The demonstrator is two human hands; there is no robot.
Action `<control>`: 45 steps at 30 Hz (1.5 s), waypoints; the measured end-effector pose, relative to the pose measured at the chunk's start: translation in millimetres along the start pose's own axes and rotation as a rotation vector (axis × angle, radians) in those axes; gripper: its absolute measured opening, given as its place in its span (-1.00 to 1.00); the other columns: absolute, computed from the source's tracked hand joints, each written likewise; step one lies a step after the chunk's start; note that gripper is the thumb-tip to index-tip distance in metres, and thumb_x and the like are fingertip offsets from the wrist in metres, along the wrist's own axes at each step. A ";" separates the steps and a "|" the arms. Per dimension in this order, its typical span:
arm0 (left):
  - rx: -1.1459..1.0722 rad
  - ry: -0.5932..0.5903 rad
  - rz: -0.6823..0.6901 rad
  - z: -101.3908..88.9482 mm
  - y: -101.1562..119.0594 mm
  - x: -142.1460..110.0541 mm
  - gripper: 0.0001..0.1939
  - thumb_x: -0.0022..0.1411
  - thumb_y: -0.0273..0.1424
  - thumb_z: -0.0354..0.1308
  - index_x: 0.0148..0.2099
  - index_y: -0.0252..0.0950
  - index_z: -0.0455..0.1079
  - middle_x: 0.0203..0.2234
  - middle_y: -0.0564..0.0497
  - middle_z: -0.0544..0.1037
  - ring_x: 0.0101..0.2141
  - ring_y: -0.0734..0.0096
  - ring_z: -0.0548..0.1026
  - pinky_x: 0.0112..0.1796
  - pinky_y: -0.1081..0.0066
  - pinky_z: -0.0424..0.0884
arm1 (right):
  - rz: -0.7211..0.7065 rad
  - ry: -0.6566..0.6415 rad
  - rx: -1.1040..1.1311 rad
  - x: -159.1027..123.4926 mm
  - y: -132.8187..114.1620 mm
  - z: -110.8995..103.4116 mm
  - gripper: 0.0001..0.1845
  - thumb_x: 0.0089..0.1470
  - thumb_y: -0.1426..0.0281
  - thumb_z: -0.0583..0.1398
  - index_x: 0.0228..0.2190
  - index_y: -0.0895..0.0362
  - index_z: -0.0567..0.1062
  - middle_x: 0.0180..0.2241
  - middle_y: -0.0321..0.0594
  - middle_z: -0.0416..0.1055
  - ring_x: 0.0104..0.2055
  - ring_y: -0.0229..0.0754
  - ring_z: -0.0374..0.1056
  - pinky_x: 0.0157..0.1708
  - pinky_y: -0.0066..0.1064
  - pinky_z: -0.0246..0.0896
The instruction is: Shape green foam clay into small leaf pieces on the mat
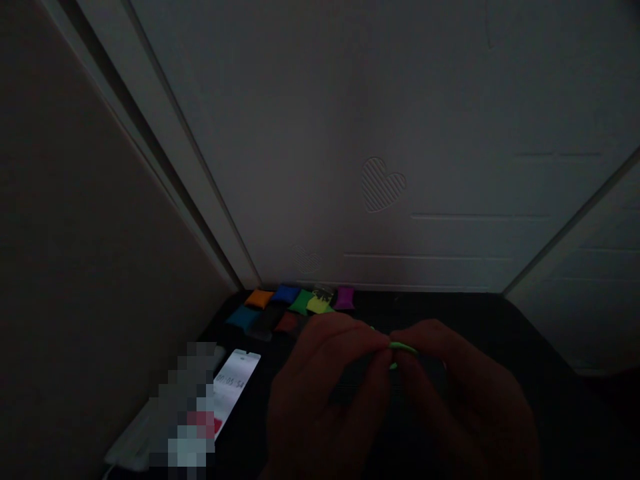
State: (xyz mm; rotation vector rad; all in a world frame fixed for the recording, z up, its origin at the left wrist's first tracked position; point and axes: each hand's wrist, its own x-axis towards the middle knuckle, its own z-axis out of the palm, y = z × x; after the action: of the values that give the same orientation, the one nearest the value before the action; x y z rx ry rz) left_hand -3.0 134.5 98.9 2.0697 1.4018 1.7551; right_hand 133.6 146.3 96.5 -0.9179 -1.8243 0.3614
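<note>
In the head view, a thin, bright green strip of modelling clay (404, 347) lies between my fingertips. My left hand (327, 380) is closed, its thumb and index finger pinching the strip's left end. The fingers of my right hand (463, 393) pinch it from the other side, so both sets of fingertips nearly meet. Part of the strip is hidden by the fingers, and dim light hides its full shape. Beyond my left hand are several small coloured packets, among them a yellow packet (320, 303), a green packet (301, 302) and a purple packet (345, 298).
A lit phone (235, 383) showing a timer lies on the dark table (430, 307) at the left, beside a pale, partly pixelated object (135, 440). A white panel (310, 167) with an embossed heart rises behind the table. A brownish wall (75, 267) bounds the left.
</note>
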 end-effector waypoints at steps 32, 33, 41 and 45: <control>-0.222 0.123 -0.207 9.9 0.7 -6.6 -0.80 -0.01 -0.56 0.13 -0.33 -0.15 0.37 -0.41 0.14 0.47 -0.37 0.52 0.44 -0.37 0.53 0.41 | 0.026 0.042 0.002 2.2 -2.8 3.1 -0.85 -0.05 0.46 0.13 -0.37 0.01 0.41 -0.49 -0.34 0.42 -0.52 -0.27 0.33 -0.45 -0.41 0.29; -0.228 0.118 -0.209 9.8 0.8 -6.7 -0.79 -0.01 -0.57 0.13 -0.32 -0.16 0.37 -0.40 0.13 0.47 -0.36 0.51 0.43 -0.36 0.53 0.41 | 0.010 0.046 -0.001 2.7 -2.6 3.1 -0.86 -0.06 0.47 0.13 -0.38 0.02 0.41 -0.49 -0.35 0.42 -0.51 -0.27 0.33 -0.45 -0.42 0.29; -0.222 0.078 -0.155 8.1 1.5 -4.7 -0.79 -0.01 -0.58 0.13 -0.31 -0.18 0.37 -0.40 0.13 0.46 -0.34 0.54 0.42 -0.33 0.56 0.39 | 0.005 0.027 0.041 2.8 -2.4 2.7 -0.85 -0.08 0.50 0.14 -0.39 0.07 0.41 -0.48 -0.36 0.41 -0.47 -0.31 0.34 -0.43 -0.47 0.29; -0.215 0.066 -0.130 7.5 -0.2 -4.4 -0.77 0.00 -0.58 0.12 -0.28 -0.19 0.36 -0.37 0.12 0.45 -0.32 0.55 0.41 -0.32 0.56 0.39 | 0.015 0.036 0.055 2.1 -3.6 3.2 -0.86 -0.08 0.51 0.14 -0.41 0.06 0.41 -0.51 -0.38 0.40 -0.48 -0.32 0.33 -0.45 -0.49 0.29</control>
State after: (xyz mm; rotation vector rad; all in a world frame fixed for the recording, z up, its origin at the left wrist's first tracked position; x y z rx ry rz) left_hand 3.4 135.2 93.0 1.7879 1.2685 1.8444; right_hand 128.8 146.0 98.7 -0.8951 -1.7674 0.3998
